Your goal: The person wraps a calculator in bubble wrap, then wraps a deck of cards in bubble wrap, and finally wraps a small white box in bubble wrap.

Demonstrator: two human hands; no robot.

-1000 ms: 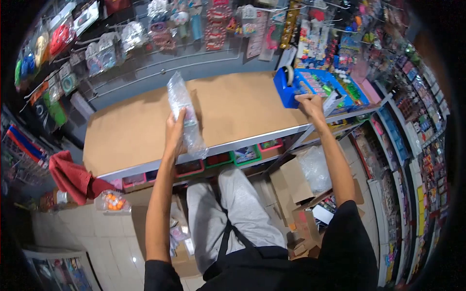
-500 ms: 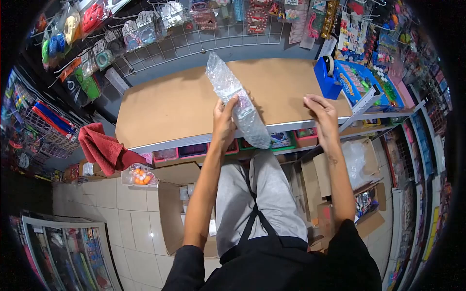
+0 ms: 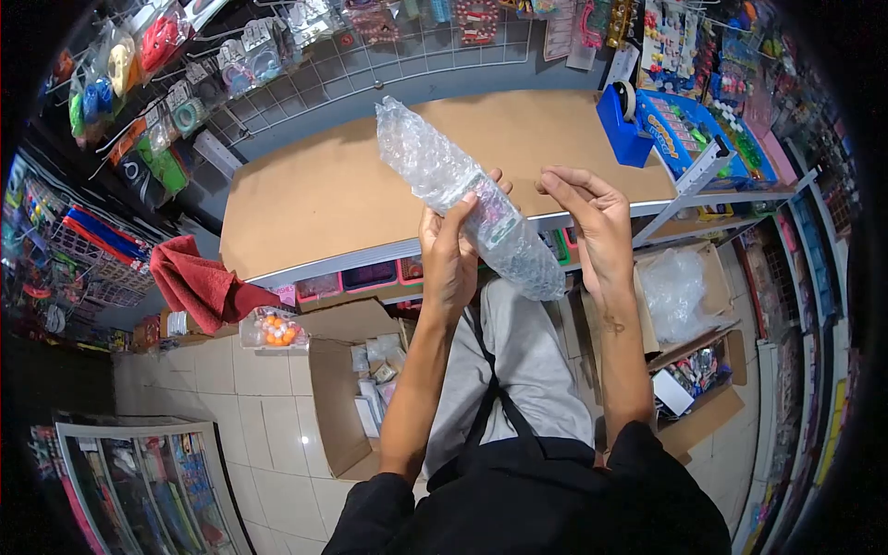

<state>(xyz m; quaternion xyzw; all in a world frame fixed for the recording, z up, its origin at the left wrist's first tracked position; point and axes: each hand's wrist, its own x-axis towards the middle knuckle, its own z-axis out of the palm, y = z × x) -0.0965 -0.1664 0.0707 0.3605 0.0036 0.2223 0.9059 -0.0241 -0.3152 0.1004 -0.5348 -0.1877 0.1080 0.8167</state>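
A long bubble-wrapped package (image 3: 412,157) slants over the front edge of the brown-topped counter (image 3: 314,199). My left hand (image 3: 448,250) is closed around its middle, thumb on top and fingers underneath. Something pink and printed shows faintly through the plastic; its kind is hidden. To the right of the package, my right hand (image 3: 599,215) is apart from it, thumb and index finger pressed together in a pinch. Whatever lies between those fingertips is too small to make out. A blue tape dispenser (image 3: 622,129) stands on the counter beyond my right hand.
A blue display box (image 3: 661,120) of small goods sits at the counter's right end. The red cloth (image 3: 194,282) hangs at the left corner. Open cartons (image 3: 347,430) flank my legs; one on the right holds crumpled bubble wrap (image 3: 680,291). Packaged goods hang on the wire grid (image 3: 370,69).
My left hand has shifted slightly right and nearer with the package, whose lower end has swung right. My right hand has moved left toward the package, still pinched.
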